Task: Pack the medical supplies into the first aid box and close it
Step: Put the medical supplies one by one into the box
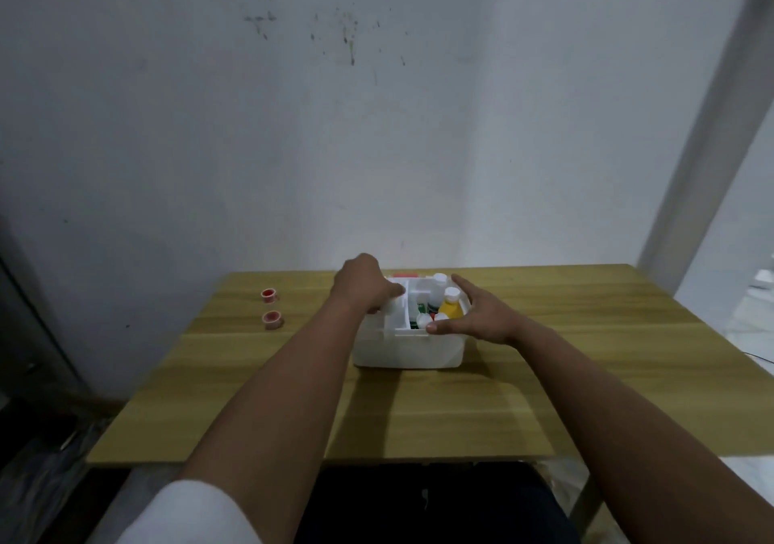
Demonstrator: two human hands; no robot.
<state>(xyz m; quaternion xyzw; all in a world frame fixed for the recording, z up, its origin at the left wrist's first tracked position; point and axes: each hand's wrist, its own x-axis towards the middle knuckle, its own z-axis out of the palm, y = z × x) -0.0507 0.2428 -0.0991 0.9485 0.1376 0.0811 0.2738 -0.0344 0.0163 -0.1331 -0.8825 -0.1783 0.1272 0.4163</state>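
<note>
Centre of the frame, on the wooden table (544, 355), the white first aid box (408, 348) stands open. The left hand (364, 288) curls over its inner tray (398, 304); the right hand (475, 313), fingers spread, rests on the rim beside a yellow bottle (451, 308). Two red tape rolls (271, 307) lie at left

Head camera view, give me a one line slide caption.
Both hands on the open first aid box; two tape rolls remain unpacked.

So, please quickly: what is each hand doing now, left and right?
Left hand: closed, fingers curled over the inner tray of the white plastic first aid box.
Right hand: open, spread against the box's right rim, holding nothing.
</note>
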